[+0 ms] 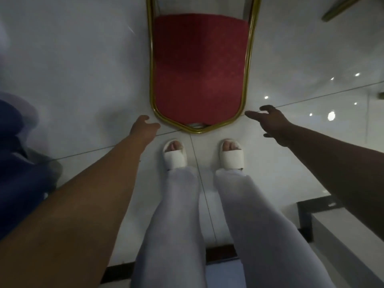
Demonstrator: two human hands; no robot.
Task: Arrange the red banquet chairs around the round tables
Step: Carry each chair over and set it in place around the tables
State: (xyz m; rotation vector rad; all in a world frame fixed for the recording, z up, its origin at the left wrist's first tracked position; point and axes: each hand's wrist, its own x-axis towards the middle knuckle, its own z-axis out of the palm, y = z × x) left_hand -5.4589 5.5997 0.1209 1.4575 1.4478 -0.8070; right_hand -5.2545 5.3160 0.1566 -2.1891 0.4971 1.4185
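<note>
A red banquet chair (199, 67) with a gold metal frame stands straight ahead of me on the glossy white floor, its backrest top nearest my feet. My left hand (144, 126) hovers just left of the backrest's lower corner, fingers loosely curled, holding nothing. On the other side, my right hand (270, 121) is spread with straight fingers a short way from the frame, touching nothing. No round table is in view.
My feet in white slippers (174, 153) stand right behind the chair. A gold chair leg (338, 8) shows at the top right. A blurred blue shape (16, 154) fills the left edge. A white step with dark trim (324, 221) lies at lower right.
</note>
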